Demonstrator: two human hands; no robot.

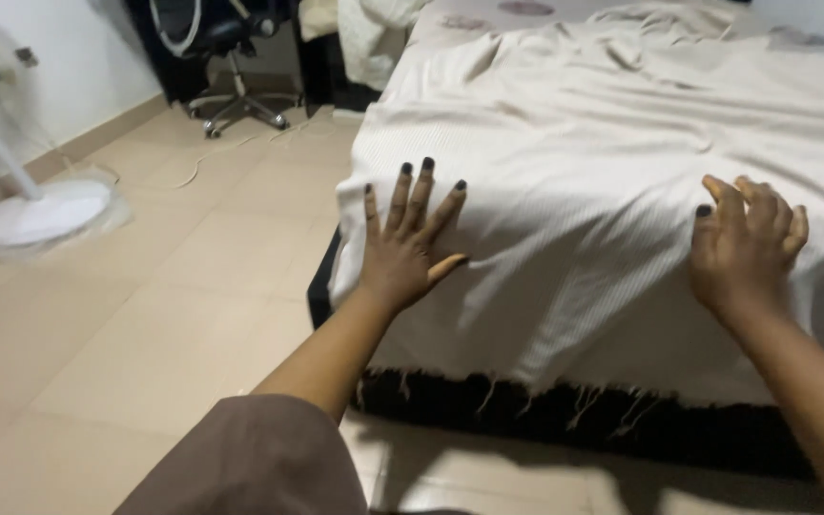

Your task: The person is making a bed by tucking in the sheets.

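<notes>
Fingers [419, 195] on the left hand [402, 253] are spread wide and flat, pressed against the cream bedspread [574, 162] right near the bed's corner, gripping nothing. Over on the other side the right hand [741, 248] has its fingers curled in, resting on the same cloth where it hangs over the foot of the bed; looks like it's bunching a bit of fabric, but honestly I can't tell if it's really got hold of any. So two hands, both on the one bedspread, well apart from each other. My read is this is the smoothing-out stage, since the cloth is already over the mattress with its fringe dangling against the dark bed base [622, 424], but there are plenty of wrinkles further up. Flattening those would take a longer reach toward the far end, I'd guess. Moving out into the room: tiled floor [145, 315] to the left, one white standing fan [35, 205] near the wall, one cable [226, 151] trailing over the tiles, and one black office chair [231, 57] back in the corner. Some pale bundle sits beside it, too unclear to name.
</notes>
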